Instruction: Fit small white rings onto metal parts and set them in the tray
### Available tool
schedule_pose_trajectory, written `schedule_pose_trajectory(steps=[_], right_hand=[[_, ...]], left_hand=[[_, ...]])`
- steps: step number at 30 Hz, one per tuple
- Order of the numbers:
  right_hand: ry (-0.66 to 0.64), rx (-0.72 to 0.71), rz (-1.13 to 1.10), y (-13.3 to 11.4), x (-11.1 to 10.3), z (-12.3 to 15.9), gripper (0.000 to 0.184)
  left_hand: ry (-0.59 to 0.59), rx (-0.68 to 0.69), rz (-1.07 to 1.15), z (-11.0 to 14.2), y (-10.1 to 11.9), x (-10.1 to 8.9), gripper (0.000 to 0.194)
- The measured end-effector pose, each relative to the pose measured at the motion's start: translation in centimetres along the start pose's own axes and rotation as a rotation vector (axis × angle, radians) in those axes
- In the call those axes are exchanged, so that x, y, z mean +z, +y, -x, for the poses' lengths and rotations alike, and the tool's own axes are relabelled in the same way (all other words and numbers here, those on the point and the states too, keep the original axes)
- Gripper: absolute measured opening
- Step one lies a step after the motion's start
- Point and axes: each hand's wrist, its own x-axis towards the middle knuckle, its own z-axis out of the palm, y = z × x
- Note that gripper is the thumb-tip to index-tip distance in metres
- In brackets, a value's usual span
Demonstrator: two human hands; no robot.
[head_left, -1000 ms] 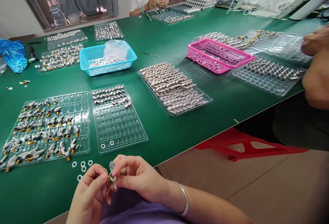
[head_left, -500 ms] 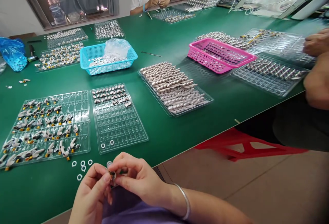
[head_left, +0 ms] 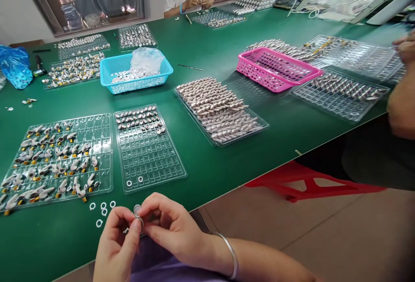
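Note:
Near the front edge of the green table, my left hand (head_left: 114, 243) and my right hand (head_left: 180, 228) meet, thumbs and fingertips pinched around one small earbud shell (head_left: 140, 220), mostly hidden by the fingers. A pale ring (head_left: 136, 208) shows just above the fingertips; I cannot tell whether it is held or lies on the table. Several white rings (head_left: 103, 206) lie left of my hands. Beyond them, a clear tray (head_left: 103, 137) carries earbud halves with yellow tabs. Beside it, another clear tray (head_left: 152, 156) has small rounded parts in its far rows and two rings in front.
Farther back stand a blue basket (head_left: 136, 85) of white pieces and a pink basket (head_left: 275, 81). A tray (head_left: 223, 144) of stacked earbud stems lies mid-table. One co-worker's hands (head_left: 198, 1) are across the table; another person's arm (head_left: 402, 105) is at right.
The fingertips have shifted slightly around the earbud shell, and its dark and orange inside no longer shows. At right, the other person's hand has moved away to the right.

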Motion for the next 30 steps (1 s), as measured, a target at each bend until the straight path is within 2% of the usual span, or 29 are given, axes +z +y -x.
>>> schedule_pose_trajectory(steps=[5,9,13,16,19,24,30], right_hand=[[0.012,-0.055,0.085,0.6,-0.4,0.2,0.019],[0.054,-0.204,0.338,0.4,-1.0,0.0,0.026],[0.009,-0.356,0.593,-0.3,-1.5,-0.3,0.029],[-0.067,-0.377,0.654,-0.8,-1.8,-0.6,0.033],[-0.164,-0.317,0.644,-1.5,-2.2,-0.9,0.032],[-0.327,-0.094,0.473,-3.2,-2.7,-1.5,0.033],[-0.233,0.151,0.311,-3.8,-2.9,-1.8,0.017]], left_hand=[[-0.056,0.082,-0.15,-0.5,-0.2,-0.8,0.026],[-0.143,0.165,-0.319,-0.7,-0.4,-1.8,0.022],[-0.246,0.435,-0.542,-0.9,0.0,-2.8,0.016],[-0.281,0.595,-0.638,-1.1,0.6,-2.9,0.02],[-0.304,0.689,-0.705,-1.2,1.2,-2.8,0.02],[-0.267,0.866,-0.84,-1.3,1.1,-3.0,0.02],[-0.256,1.101,-1.024,-1.7,0.2,-3.6,0.024]])
